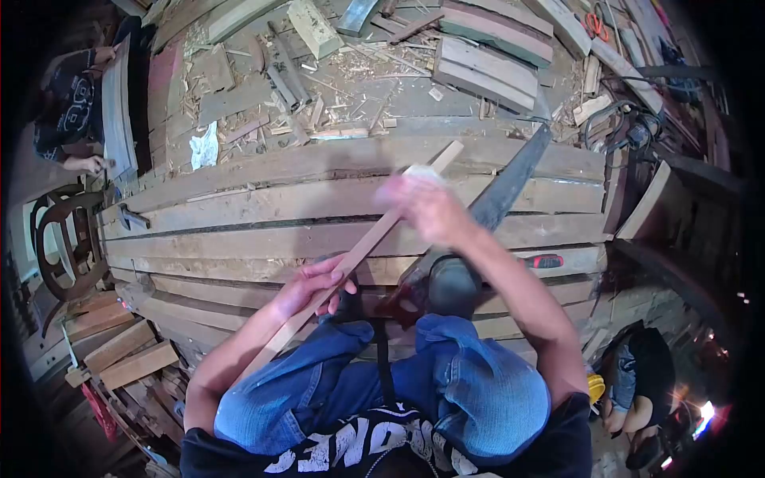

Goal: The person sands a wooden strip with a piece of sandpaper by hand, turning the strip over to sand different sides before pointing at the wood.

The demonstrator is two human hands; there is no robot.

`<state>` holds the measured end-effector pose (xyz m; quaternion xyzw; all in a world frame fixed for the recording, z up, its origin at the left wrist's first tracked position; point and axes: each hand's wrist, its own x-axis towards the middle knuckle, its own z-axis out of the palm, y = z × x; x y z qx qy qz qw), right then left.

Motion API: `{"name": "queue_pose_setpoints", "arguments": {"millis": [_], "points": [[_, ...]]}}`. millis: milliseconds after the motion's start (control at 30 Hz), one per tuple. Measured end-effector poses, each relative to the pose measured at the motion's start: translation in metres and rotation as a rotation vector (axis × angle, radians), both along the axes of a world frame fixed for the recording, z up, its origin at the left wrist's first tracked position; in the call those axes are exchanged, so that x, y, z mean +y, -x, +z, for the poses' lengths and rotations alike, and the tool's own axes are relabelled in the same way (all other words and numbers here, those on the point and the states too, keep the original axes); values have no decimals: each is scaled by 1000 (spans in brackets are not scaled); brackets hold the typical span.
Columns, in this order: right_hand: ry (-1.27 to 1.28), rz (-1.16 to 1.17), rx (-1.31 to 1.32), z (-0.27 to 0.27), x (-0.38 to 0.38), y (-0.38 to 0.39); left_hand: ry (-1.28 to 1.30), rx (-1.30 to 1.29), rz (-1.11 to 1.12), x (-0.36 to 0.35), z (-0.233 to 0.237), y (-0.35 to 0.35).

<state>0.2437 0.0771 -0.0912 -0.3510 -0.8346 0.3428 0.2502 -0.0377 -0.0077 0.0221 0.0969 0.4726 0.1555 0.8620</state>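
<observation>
Over the planks [239,241], the strip [368,242] slanted forward-right, my left fingers [323,279] clamped on it, my blurred right hand [424,209] nearer its far end, grip impossible to tell.

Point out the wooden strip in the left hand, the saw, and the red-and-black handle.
Wooden strip [366,243]: head view, on its length between the two hands.
Saw [510,185]: head view, on the dark blade.
Red-and-black handle [545,261]: head view, around its middle.

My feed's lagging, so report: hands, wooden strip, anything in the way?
Left hand grips wooden strip. Right hand blurred at its upper part, grip unclear. Handsaw lies right of strip, apart from it.
</observation>
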Motion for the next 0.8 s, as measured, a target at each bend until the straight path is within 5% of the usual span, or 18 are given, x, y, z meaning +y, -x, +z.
{"name": "queue_pose_setpoints", "arguments": {"millis": [100,233,467,533,633,800], "points": [[58,-275,11,-20,33,-37,-12,-31,27,-4,-2,0],[120,-38,83,29,-15,6,-5,-42,35,-3,-3,-1],[-66,-166,-60,4,14,-16,-1,-1,34,-5,-1,-4],[94,-15,230,31,-25,25,9,23,32,-5,-2,-4],[-26,58,450,61,-53,59,10,68,-77,-4,-5,-2],[-71,-84,204,22,-8,12,-32,-29,16,-10,2,-3]]}}
